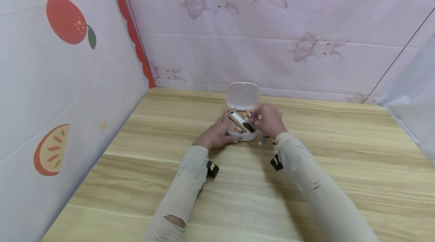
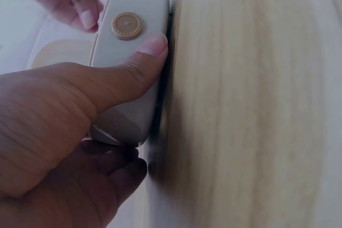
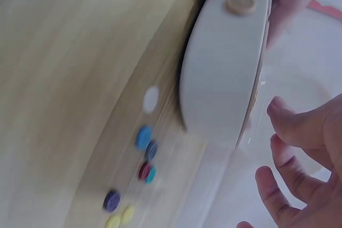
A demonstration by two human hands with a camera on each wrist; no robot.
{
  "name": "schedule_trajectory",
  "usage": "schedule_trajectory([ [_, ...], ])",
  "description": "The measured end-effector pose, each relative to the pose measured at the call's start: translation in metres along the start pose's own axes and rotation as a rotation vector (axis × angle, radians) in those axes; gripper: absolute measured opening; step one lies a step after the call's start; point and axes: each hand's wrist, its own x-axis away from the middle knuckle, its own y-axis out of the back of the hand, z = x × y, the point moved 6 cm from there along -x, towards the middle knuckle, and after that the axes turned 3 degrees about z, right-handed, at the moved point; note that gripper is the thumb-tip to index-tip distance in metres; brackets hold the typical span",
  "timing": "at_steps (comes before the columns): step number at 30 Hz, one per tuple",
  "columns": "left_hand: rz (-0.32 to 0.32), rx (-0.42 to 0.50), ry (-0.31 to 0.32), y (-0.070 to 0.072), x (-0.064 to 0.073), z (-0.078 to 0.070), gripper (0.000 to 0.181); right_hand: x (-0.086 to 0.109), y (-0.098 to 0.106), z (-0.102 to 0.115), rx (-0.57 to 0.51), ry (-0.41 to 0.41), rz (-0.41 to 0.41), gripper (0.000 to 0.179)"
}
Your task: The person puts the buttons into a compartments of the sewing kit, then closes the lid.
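Observation:
A small white storage box [image 1: 246,137] stands on the table with its lid [image 1: 242,95] raised. My left hand [image 1: 215,133] grips its left side, the thumb [image 2: 131,76] pressed along the front wall below a round tan catch [image 2: 127,25]. Inside lie a long white-and-black tool [image 1: 241,121] set diagonally, several colourful buttons [image 1: 236,129] and small items at the back. Above the box's right side hovers my right hand [image 1: 268,118]. Its thumb and fingers [image 3: 302,129] are loosely bent and apart in the right wrist view, with nothing visible between them.
Several loose buttons [image 3: 144,137], blue, red, purple, yellow and white among them, lie on the wooden table [image 1: 238,204] to the right of the box. Behind the table hangs a pink rabbit-print cloth [image 1: 217,53]; a white fruit-print cloth [image 1: 112,102] hangs at left.

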Motion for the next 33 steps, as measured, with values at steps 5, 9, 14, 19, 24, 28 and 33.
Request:
schedule_trajectory([
  [5, 0.004, 0.002, 0.014, 0.000, 0.000, 0.001, 0.117, 0.001, 0.004, -0.016, -0.017, -0.028, 0.009, 0.005],
  [9, 0.002, 0.002, 0.016, 0.000, 0.001, 0.001, 0.116, 0.003, 0.006, -0.026, -0.022, -0.049, 0.012, 0.007],
  [14, 0.002, 0.002, 0.020, 0.000, 0.002, 0.000, 0.115, 0.008, 0.007, -0.037, -0.028, -0.090, 0.035, 0.011],
  [19, 0.004, 0.008, 0.022, 0.001, 0.002, -0.001, 0.115, 0.012, 0.008, -0.045, -0.023, -0.113, 0.059, 0.013],
  [24, 0.000, 0.011, 0.000, 0.001, 0.000, -0.002, 0.115, 0.015, 0.009, -0.053, -0.021, -0.138, 0.080, 0.014],
  [28, 0.000, 0.012, -0.003, 0.001, 0.000, -0.002, 0.116, 0.017, 0.008, -0.056, -0.005, -0.151, 0.102, 0.018],
  [33, -0.002, 0.013, 0.000, 0.000, -0.001, -0.002, 0.115, 0.020, 0.005, -0.061, 0.009, -0.174, 0.133, 0.017],
])
